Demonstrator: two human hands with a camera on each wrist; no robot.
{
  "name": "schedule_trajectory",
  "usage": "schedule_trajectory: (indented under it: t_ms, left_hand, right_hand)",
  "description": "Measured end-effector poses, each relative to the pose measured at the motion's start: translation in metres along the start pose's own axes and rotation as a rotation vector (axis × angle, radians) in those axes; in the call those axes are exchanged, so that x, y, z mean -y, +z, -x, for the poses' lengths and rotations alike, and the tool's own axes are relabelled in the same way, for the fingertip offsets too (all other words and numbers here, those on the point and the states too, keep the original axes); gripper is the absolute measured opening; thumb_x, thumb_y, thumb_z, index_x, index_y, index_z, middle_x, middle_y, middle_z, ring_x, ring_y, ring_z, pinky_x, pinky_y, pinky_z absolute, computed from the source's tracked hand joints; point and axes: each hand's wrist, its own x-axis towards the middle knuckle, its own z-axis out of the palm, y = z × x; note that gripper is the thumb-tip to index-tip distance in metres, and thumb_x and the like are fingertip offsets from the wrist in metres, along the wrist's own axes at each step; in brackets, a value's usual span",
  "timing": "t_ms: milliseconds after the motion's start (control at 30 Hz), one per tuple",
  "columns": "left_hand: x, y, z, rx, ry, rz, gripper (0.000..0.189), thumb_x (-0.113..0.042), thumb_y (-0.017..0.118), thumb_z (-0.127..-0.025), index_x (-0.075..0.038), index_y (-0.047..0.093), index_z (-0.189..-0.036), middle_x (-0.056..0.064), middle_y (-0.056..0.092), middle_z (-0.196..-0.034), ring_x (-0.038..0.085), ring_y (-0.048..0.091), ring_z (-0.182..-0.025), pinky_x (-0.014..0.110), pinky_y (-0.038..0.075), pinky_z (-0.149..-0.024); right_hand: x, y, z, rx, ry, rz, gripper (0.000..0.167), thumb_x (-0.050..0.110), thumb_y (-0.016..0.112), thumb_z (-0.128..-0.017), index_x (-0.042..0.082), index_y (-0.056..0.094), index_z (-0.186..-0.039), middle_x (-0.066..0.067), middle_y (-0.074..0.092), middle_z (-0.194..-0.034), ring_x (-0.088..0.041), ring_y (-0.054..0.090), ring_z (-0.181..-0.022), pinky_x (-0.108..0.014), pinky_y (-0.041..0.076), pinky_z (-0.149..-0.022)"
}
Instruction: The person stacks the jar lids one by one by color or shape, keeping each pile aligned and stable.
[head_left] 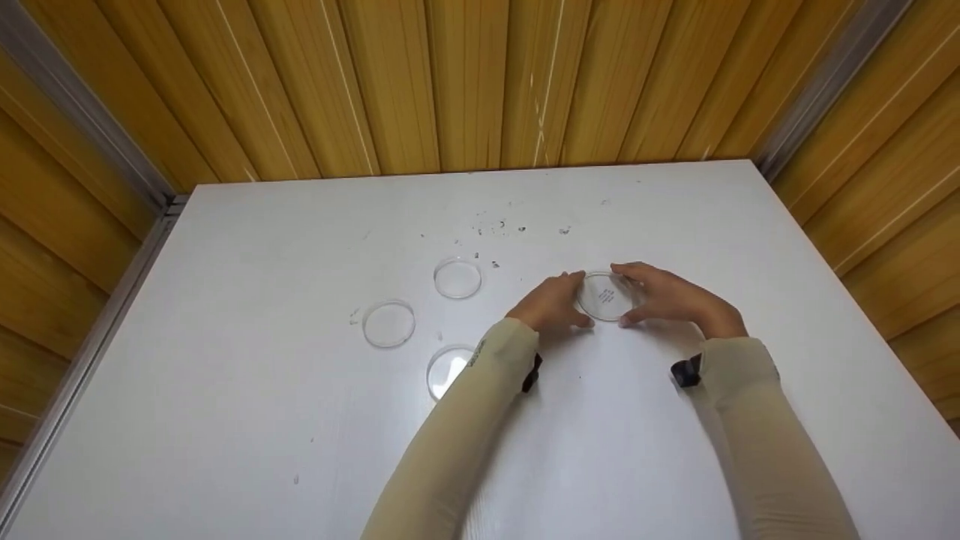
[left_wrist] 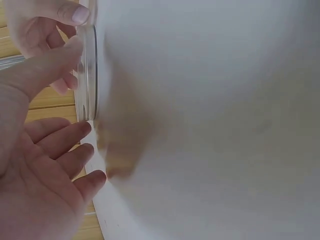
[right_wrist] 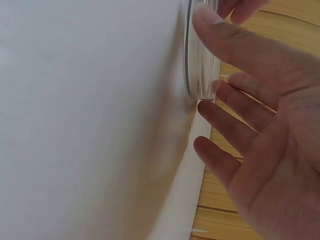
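A clear round petri dish (head_left: 604,298) with small dark print on its face lies between both hands on the right half of the white table. My left hand (head_left: 551,304) grips its left side, thumb on the near edge and fingertips at the far edge. On the opposite side, my right hand (head_left: 675,301) holds it the same way, thumb near and index finger far. Seen edge-on in the left wrist view, the petri dish (left_wrist: 90,75) shows layered rims. The remaining fingers of both hands spread loosely beside it. Whether it touches the table is unclear.
Left of the hands are a back clear dish (head_left: 457,279), a left one (head_left: 388,325) and a front one (head_left: 446,375) partly covered by my left sleeve. Dark flecks (head_left: 501,224) mark the white table (head_left: 247,420). Wood-grain panels (head_left: 465,90) stand behind it and at both sides.
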Motion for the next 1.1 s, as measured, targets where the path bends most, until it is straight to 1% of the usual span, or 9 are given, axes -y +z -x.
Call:
schedule_trajectory:
  t_ms: [100,167,233,300,400,567,800,967,1100]
  left_hand:
    - [0.001,0.001,-0.002,-0.013,-0.001,0.007,0.08,-0.017,0.079,-0.079,-0.009,0.038,-0.147,0.006,0.049,-0.145,0.018,0.045,-0.135,0.028,0.033,-0.113]
    - [0.001,0.001,-0.002,-0.027,0.012,-0.005,0.076,-0.017,0.08,-0.078,-0.007,0.042,-0.144,0.007,0.055,-0.138,0.017,0.052,-0.125,0.026,0.039,-0.108]
    - [0.002,0.002,-0.003,-0.043,0.034,-0.043,0.072,-0.018,0.081,-0.077,-0.006,0.048,-0.141,0.008,0.058,-0.13,0.016,0.056,-0.113,0.025,0.044,-0.102]
    - [0.002,0.002,-0.003,-0.057,0.051,-0.079,0.067,-0.019,0.082,-0.076,-0.006,0.054,-0.135,0.008,0.059,-0.123,0.014,0.057,-0.103,0.023,0.046,-0.096]
    - [0.002,0.002,-0.002,-0.071,0.062,-0.11,0.062,-0.02,0.083,-0.074,-0.004,0.058,-0.129,0.008,0.058,-0.12,0.013,0.055,-0.098,0.022,0.047,-0.094]
    - [0.003,-0.001,0.001,-0.088,0.047,-0.071,0.065,-0.019,0.083,-0.075,-0.003,0.055,-0.131,0.008,0.056,-0.121,0.015,0.056,-0.105,0.023,0.045,-0.099]
    - [0.004,-0.006,0.006,-0.105,0.046,0.0,0.069,-0.019,0.081,-0.077,-0.006,0.05,-0.138,0.009,0.052,-0.133,0.018,0.052,-0.121,0.027,0.041,-0.107]
    - [0.006,-0.013,0.008,-0.1,0.056,0.045,0.07,-0.018,0.081,-0.078,-0.004,0.049,-0.139,0.01,0.052,-0.138,0.02,0.049,-0.128,0.029,0.038,-0.11]
    - [0.007,-0.02,0.012,-0.103,0.072,0.094,0.072,-0.017,0.08,-0.079,-0.003,0.047,-0.14,0.009,0.05,-0.142,0.021,0.046,-0.133,0.03,0.035,-0.112]
  right_hand:
    - [0.001,0.001,0.0,0.008,0.0,-0.006,0.095,0.026,0.082,-0.075,0.007,0.028,-0.151,-0.018,0.025,-0.156,-0.041,0.029,-0.14,-0.057,0.025,-0.114]
    - [0.003,0.002,0.0,0.011,0.005,-0.014,0.096,0.026,0.083,-0.074,0.006,0.029,-0.151,-0.017,0.026,-0.155,-0.041,0.033,-0.138,-0.056,0.028,-0.113]
    - [0.005,0.003,0.0,0.008,-0.003,-0.013,0.097,0.027,0.083,-0.074,0.004,0.029,-0.15,-0.018,0.03,-0.153,-0.039,0.037,-0.135,-0.055,0.03,-0.112]
    - [0.006,0.004,-0.001,0.003,-0.011,-0.013,0.097,0.028,0.083,-0.074,0.002,0.029,-0.15,-0.018,0.033,-0.15,-0.038,0.039,-0.133,-0.054,0.032,-0.111]
    - [0.007,0.006,0.0,-0.011,-0.026,-0.021,0.096,0.027,0.083,-0.074,-0.001,0.029,-0.149,-0.019,0.037,-0.148,-0.038,0.042,-0.132,-0.054,0.033,-0.11]
    - [0.007,0.008,0.002,-0.029,-0.04,-0.062,0.093,0.027,0.083,-0.075,-0.001,0.032,-0.148,-0.018,0.04,-0.147,-0.038,0.042,-0.132,-0.054,0.033,-0.11]
    - [0.011,0.007,0.002,-0.047,-0.055,-0.074,0.093,0.029,0.083,-0.075,-0.001,0.033,-0.147,-0.016,0.04,-0.144,-0.04,0.042,-0.133,-0.054,0.035,-0.109]
    - [0.017,0.004,0.003,-0.054,-0.054,-0.088,0.093,0.03,0.083,-0.075,0.0,0.033,-0.147,-0.017,0.039,-0.145,-0.04,0.044,-0.132,-0.052,0.04,-0.107]
    - [0.026,0.0,0.006,-0.067,-0.077,-0.081,0.094,0.031,0.083,-0.074,-0.001,0.033,-0.147,-0.019,0.038,-0.145,-0.042,0.045,-0.13,-0.051,0.043,-0.104]
